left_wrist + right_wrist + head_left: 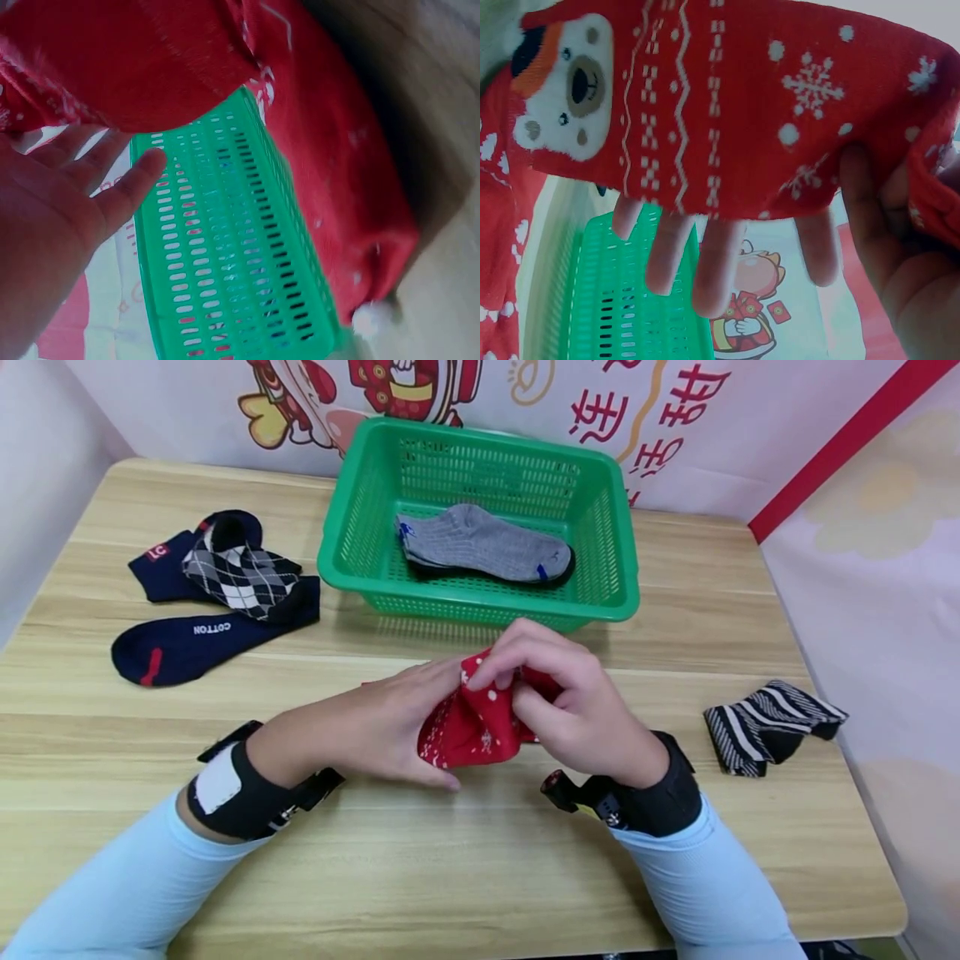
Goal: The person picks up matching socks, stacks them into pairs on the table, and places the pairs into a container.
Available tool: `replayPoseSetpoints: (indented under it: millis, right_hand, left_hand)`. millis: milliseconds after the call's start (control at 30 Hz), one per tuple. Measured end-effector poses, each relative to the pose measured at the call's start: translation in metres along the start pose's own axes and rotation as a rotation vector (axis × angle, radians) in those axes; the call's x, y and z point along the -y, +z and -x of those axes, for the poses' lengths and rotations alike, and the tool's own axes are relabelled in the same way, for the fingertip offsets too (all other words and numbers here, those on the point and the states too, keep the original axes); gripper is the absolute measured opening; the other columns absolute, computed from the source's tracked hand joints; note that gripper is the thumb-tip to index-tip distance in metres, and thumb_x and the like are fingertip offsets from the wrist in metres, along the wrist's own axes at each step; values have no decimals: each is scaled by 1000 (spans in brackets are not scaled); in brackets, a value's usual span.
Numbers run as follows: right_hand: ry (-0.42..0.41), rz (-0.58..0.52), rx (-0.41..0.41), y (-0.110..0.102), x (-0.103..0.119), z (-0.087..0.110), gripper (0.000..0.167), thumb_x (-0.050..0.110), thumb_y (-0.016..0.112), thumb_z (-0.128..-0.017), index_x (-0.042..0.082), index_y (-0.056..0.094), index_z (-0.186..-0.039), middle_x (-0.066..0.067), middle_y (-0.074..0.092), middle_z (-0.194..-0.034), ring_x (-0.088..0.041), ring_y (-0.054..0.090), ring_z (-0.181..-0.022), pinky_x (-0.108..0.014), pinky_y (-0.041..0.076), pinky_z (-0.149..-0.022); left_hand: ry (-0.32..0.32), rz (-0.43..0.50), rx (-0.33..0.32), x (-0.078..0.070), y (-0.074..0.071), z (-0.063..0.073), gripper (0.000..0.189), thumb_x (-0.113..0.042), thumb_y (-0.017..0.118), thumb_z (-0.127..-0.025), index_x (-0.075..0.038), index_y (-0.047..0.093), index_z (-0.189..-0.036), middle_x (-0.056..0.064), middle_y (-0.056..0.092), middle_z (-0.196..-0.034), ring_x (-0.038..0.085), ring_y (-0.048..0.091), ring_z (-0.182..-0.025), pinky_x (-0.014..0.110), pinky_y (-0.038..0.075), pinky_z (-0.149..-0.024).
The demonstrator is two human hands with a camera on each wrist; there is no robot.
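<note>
A red sock (476,731) with white snowflakes and a bear's face is up in front of the green basket. My right hand (566,697) pinches its gathered end between thumb and curled fingers. My left hand (382,718) is spread beneath it, thumb apart. Its straight fingers (718,274) show behind the sock in the right wrist view. More red patterned knit (495,217) lies lower on the table side; in the left wrist view a red piece (352,187) hangs or lies beside the basket. In the head view my hands mostly hide it.
The green basket (480,607) at the back holds grey socks (487,545). On the left lie a navy sock (217,647), another navy sock (168,568) and an argyle sock (247,578). Black-and-white striped socks (772,722) lie near the table's right edge.
</note>
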State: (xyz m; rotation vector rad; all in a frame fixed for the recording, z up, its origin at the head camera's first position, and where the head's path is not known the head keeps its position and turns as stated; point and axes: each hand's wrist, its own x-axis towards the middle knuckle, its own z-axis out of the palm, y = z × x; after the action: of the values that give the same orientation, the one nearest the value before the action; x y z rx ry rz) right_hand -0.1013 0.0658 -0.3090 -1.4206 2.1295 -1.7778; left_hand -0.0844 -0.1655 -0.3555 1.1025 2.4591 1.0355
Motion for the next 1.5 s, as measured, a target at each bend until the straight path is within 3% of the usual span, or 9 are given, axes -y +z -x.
replayPoseSetpoints:
  millis: [67, 167, 300, 500, 733, 833, 1033, 1200, 1500]
  right_hand:
    - [3, -7, -7, -1, 0, 0, 35, -16, 42, -81, 0, 69, -97, -6, 57, -89, -18, 53, -86, -27, 47, -63]
    - [10, -19, -5, -2, -1, 0, 34, -15, 42, -81, 0, 69, -97, -6, 56, -89, -19, 53, -86, -28, 48, -63]
    - [22, -19, -11, -2, 0, -1, 33, -15, 42, -82, -1, 68, -96, -7, 57, -89, -19, 53, -86, -29, 50, -65]
    - [63, 35, -27, -5, 0, -2, 35, -16, 42, -82, -2, 69, -98, -8, 59, -92, -20, 54, -90, -30, 51, -72]
    - [204, 260, 56, -9, -3, -2, 45, -14, 48, -86, 6, 68, -121, -6, 59, -122, -14, 53, -112, -31, 55, -84]
    - [271, 362, 106, -8, -4, -1, 44, -3, 53, -89, 10, 65, -130, -3, 60, -126, -12, 55, -109, -31, 56, -82]
    - [349, 513, 212, -7, -7, -3, 33, 24, 67, -95, 12, 68, -125, -1, 69, -111, -9, 60, -90, -26, 55, -69]
    - [431, 490, 259, -9, -12, -4, 16, 20, 71, -94, 10, 73, -107, 0, 71, -93, -10, 62, -80, -25, 55, -67]
    - [560, 559, 275, -16, -25, -8, 17, 25, 72, -93, 12, 74, -103, 1, 71, -83, -12, 60, -73, -27, 51, -65]
  left_hand:
    - [-35, 93, 23, -1, 0, 0, 106, -48, 89, -70, -20, 28, -153, -7, 44, -144, 9, 43, -132, 33, 50, -102]
    - [-83, 241, 37, -2, -2, 0, 96, -44, 84, -77, -24, 28, -153, -8, 49, -139, 9, 50, -125, 31, 53, -96]
    - [-117, 411, -17, -3, -5, -3, 72, -33, 75, -90, -25, 35, -150, -6, 57, -134, 12, 58, -118, 34, 55, -94]
    - [-161, 554, -65, -6, -9, -4, 64, -18, 74, -91, -21, 40, -146, 3, 67, -126, 16, 67, -111, 35, 58, -88]
    - [-234, 467, -114, -9, -12, -3, 51, -17, 74, -91, -17, 50, -136, 2, 69, -121, 16, 69, -104, 31, 60, -81]
    - [-232, 410, -110, -9, -11, -3, 43, -18, 74, -91, -16, 56, -130, 1, 67, -120, 16, 67, -103, 30, 59, -81]
    - [-233, 335, -108, -10, -11, -3, 35, -20, 75, -91, -21, 63, -123, -3, 67, -116, 14, 65, -101, 30, 58, -82]
    - [-284, 308, -101, -7, -14, -4, 36, -24, 76, -89, -23, 63, -123, -1, 68, -116, 16, 66, -99, 29, 59, -78]
    - [-404, 210, -61, 5, -29, -1, 43, -30, 78, -87, -23, 62, -126, 4, 67, -99, 19, 64, -84, 32, 58, -70]
